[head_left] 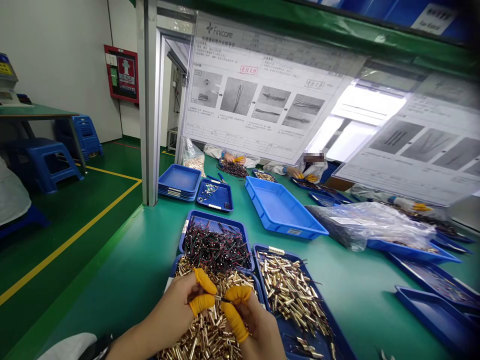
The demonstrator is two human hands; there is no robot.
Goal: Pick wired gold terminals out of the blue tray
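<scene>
Yellow finger cots cover fingertips on both my hands. My left hand (178,305) pinches the end of a small metal tube (218,298), above a blue tray heaped with brass-coloured tubes (206,332). Close on its right, my right hand (255,320) pinches a short dark wire at the tube's other end. Just beyond them, a blue tray holds a pile of black and red wires (217,245). Right of my hands, another blue tray (275,250) holds brass-coloured tubes with dark wires sticking out of some.
Beyond the trays are a light blue bin (287,207), stacked blue trays (179,180) and a small tray with tools (215,194). Plastic-wrapped goods (375,222) lie right. Co-workers' gloved hands (234,159) show across the table. A metal post (151,110) stands at left.
</scene>
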